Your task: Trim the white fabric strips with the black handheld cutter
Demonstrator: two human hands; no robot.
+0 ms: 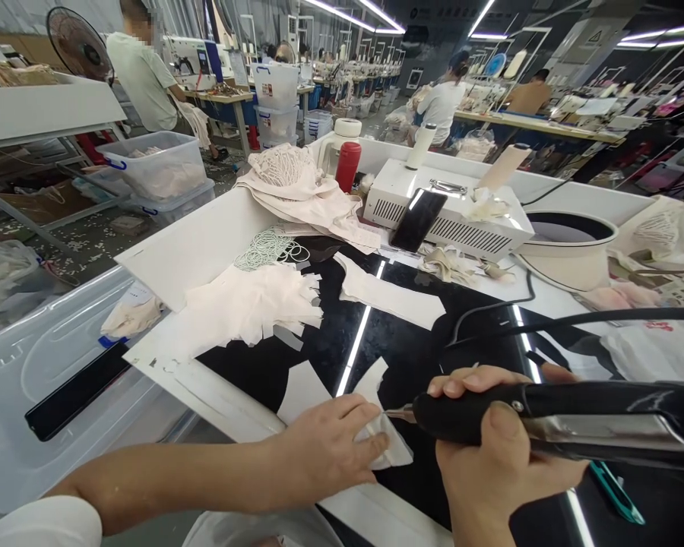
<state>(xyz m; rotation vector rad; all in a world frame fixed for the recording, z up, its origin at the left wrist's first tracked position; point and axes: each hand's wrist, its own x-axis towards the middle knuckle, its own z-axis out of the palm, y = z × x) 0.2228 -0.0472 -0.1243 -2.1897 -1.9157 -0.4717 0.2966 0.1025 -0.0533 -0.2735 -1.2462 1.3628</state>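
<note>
Bent fingers of my left hand (327,448) hold a small white fabric piece (397,448) down on the glossy black work surface (324,315). My right hand (495,463) is wrapped round a black corded hand tool (598,403) with a silver panel. Its narrow metal tip (400,413) points left and reaches the edge of the fabric piece, beside my left fingertips. Another pale cut piece (303,391) lies just beyond my left hand. Farther back rests a longer curved cream panel (396,295). The underside of the held piece is hidden.
A pile of cream pieces (251,304) and tangled green cord (270,249) lie left. Behind stand a vented white box (450,205), a phone (419,220) and a red bottle (348,167). A teal cutter (615,492) sits right. The tool's cable (593,319) crosses the right side.
</note>
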